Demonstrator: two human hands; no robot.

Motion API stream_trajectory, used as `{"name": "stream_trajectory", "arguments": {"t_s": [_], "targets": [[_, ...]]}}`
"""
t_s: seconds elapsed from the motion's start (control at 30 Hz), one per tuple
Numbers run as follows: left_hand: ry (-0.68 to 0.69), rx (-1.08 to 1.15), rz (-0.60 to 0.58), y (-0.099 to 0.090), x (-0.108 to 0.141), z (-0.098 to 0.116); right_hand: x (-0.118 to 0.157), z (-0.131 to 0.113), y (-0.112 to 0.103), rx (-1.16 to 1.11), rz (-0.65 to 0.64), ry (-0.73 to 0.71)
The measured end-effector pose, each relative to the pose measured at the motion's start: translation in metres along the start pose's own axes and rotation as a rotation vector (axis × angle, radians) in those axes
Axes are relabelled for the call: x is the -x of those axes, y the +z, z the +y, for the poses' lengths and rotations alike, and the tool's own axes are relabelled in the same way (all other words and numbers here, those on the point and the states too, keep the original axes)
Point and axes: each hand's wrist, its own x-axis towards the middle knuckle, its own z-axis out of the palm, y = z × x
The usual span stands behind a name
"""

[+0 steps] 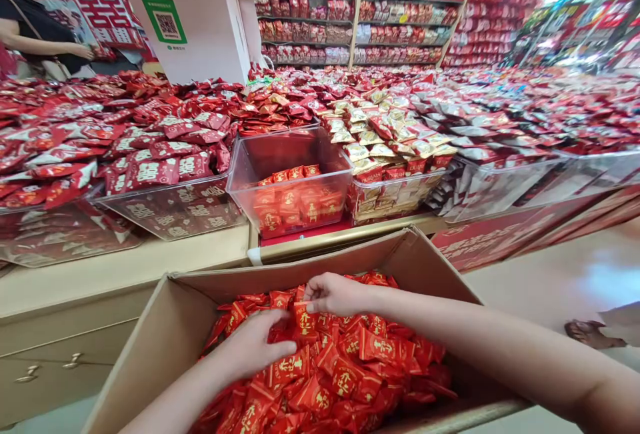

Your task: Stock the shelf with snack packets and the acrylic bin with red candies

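A cardboard box in front of me holds a heap of small red wrapped candies with gold lettering. My right hand reaches in from the right. Its thumb and fingers pinch the top edge of one red candy packet, which hangs upright over the heap. To its left, my left hand rests low over the candies, thumb apart from the fingers. Its fingertips are partly hidden among the packets, and I see nothing gripped in it.
Beyond the box, a clear plastic bin is partly filled with matching red packets. Fuller bins stand beside it, including gold-and-white packets and dark red packets. A white pillar with a QR sign rises behind. A person stands far left.
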Motion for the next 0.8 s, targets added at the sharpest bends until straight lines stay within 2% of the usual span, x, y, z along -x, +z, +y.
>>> {"name": "stream_trajectory", "arguments": {"t_s": [0.1,0.17,0.3,0.43,0.5,0.63,0.73,0.8], "targets": [[0.178,0.436,-0.028,-0.004,0.0,0.015,0.006,-0.011,-0.003,-0.39,0.001,0.002],[0.218,0.657,-0.03,-0.004,0.001,0.023,0.01,-0.014,-0.002,-0.534,0.016,0.019],[0.199,0.774,-0.005,-0.005,0.008,0.029,0.012,-0.018,0.0,-0.615,0.05,-0.024],[0.195,0.837,0.014,-0.008,0.013,0.031,0.016,-0.026,-0.004,-0.628,0.002,-0.049],[0.187,0.846,-0.017,-0.01,0.015,0.032,0.017,-0.029,-0.006,-0.653,-0.004,-0.049],[0.168,0.772,-0.046,-0.011,0.017,0.035,0.019,-0.03,-0.007,-0.673,0.016,-0.079],[0.172,0.648,0.0,-0.017,0.022,0.039,0.026,-0.038,-0.012,-0.5,0.056,-0.137],[0.203,0.556,0.056,-0.029,0.029,0.043,0.036,-0.055,-0.023,-0.31,0.142,-0.257]]}}
